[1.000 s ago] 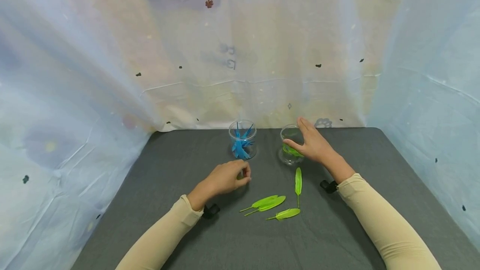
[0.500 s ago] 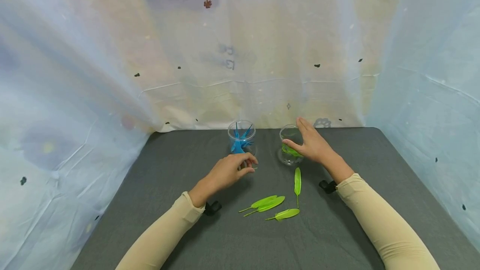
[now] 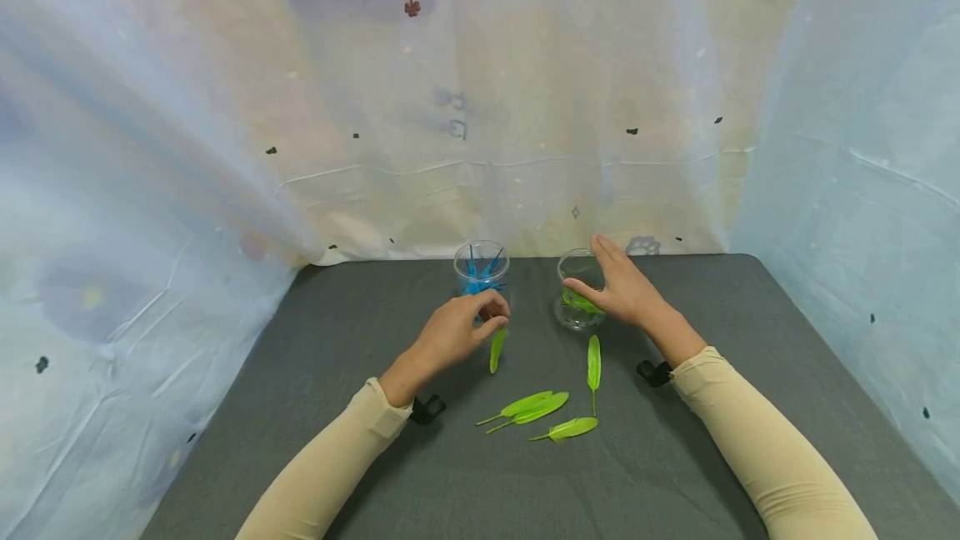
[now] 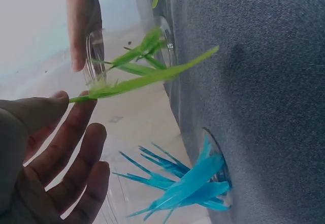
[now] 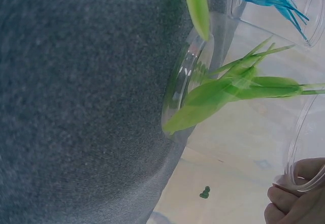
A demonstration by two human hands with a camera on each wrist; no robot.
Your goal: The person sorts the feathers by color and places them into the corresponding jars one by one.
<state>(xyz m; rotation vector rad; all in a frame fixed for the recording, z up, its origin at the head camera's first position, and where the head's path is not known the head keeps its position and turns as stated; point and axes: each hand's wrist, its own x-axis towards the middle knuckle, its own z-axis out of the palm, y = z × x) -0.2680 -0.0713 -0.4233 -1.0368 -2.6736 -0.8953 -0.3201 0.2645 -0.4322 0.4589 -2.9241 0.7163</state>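
My left hand [image 3: 453,330] pinches a green feather [image 4: 152,80] by its quill between thumb and forefinger. In the head view this feather hangs tip down below the fingers, in front of a clear plastic cup [image 3: 481,249] of blue feathers [image 4: 195,181]. Further right stands a second clear cup [image 3: 577,322], with several green feathers [image 5: 223,92] inside. My right hand [image 3: 632,288] holds that cup near its rim, thumb on the near side and fingers behind. The left hand hides the lower part of the blue-feather cup in the head view.
Several loose green feathers [image 3: 542,408] lie on the dark grey cloth [image 3: 450,473] in front of the cups, one upright in view [image 3: 594,361] just before the right cup. A patterned curtain [image 3: 525,107] hangs close behind the table's far edge.
My left hand has moved a little up and forward, then slightly left, near the blue-feather cup. The feather in it now hangs visible below the fingers. The right hand stays at its cup.
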